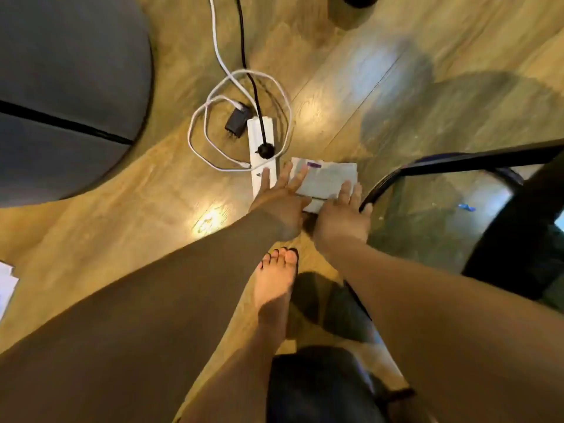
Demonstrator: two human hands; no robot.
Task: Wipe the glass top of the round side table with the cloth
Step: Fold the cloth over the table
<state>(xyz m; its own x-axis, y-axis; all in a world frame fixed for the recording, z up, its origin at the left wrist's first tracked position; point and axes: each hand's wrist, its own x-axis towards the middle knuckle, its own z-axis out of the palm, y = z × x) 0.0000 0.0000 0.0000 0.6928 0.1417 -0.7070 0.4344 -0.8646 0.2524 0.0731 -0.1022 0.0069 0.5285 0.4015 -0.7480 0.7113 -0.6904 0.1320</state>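
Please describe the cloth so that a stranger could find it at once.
Look at the round glass table with the black rim, on the right. Just left of that rim, beside the white power strip, the left hand and right hand touch the cloth: a folded pale grey rectangle with a purple mark.

- The left arm stretches from the lower left of the frame up to the centre.
- The left hand is back-up, its fingers straight and spread, pointing up-frame.
- The right arm comes in from the lower right.
- The right hand sits just right of the left hand, fingers extended.
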